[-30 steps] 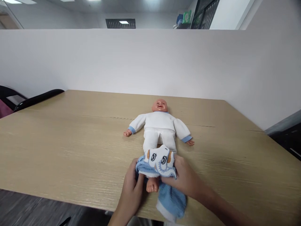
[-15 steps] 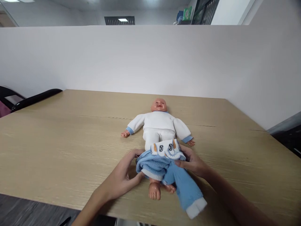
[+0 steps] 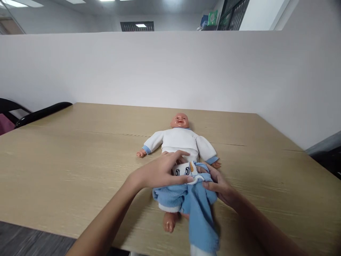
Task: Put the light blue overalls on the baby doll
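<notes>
A baby doll (image 3: 180,138) in a white long-sleeved top with blue cuffs lies on its back, head away from me. Blue fleece trousers (image 3: 204,217), with eyes stitched on a white front panel, are bunched over its legs. One foot (image 3: 169,221) sticks out of a white cuff; the other trouser leg hangs flat toward me. My left hand (image 3: 163,171) reaches across the panel from the left, thumb and index finger apart, touching the cloth. My right hand (image 3: 220,185) grips the right side of the waistband, some fingers inside it and the thumb outside.
The doll lies on a wooden table (image 3: 80,160) whose near edge is close to me. A white partition wall (image 3: 160,71) stands behind it. Black chairs (image 3: 44,111) show at the left and, partly, at the right edge.
My left hand has left the side of the bunched trouser leg and moved up and right over the front panel. The loose trouser leg has swung left and toward me.
</notes>
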### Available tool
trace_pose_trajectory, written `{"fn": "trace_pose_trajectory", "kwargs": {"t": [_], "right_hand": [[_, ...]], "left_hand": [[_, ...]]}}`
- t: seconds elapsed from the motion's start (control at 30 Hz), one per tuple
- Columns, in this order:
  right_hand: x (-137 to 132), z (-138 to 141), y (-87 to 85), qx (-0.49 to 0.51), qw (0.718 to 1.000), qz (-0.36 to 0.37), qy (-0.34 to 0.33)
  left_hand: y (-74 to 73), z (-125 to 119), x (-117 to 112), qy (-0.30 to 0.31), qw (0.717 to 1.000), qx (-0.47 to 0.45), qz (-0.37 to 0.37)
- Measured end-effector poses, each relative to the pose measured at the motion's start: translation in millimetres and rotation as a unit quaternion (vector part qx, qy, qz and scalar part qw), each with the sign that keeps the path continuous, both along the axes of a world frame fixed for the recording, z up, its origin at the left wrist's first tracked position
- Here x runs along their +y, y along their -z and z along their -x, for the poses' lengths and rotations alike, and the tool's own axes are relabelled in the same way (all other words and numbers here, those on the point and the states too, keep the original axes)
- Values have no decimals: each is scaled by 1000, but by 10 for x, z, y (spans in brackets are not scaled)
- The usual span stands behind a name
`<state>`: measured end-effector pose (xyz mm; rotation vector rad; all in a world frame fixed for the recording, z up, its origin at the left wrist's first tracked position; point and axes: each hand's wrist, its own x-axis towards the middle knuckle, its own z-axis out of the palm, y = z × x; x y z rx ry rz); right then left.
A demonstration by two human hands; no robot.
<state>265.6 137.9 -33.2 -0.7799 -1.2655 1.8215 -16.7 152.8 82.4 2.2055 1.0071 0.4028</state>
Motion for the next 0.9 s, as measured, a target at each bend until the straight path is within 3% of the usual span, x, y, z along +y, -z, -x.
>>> {"fn": "trace_pose_trajectory", "kwargs": {"t": [0.1, 0.23, 0.33, 0.5, 0.63, 0.8, 0.9], "right_hand": [[38, -81, 39, -64, 995, -68, -36], [63, -176, 39, -129, 979, -100, -122], [65, -215, 0, -138, 974, -89, -155], [32, -186, -92, -84, 986, -54, -135], [7, -167, -160, -33, 993, -17, -116], [23, -221, -244, -92, 970, 10, -227], [19, -241, -261, -130, 957, -24, -260]], "left_hand": [[-80, -149, 294, 91, 992, 79, 22], [5, -308, 533, 209, 963, 64, 155], [131, -369, 599, 237, 954, 38, 180], [313, -392, 634, 282, 930, -36, 234], [371, -380, 656, 280, 909, -62, 302], [390, -355, 683, 331, 860, -52, 384], [406, -348, 697, 340, 860, -61, 375]]}}
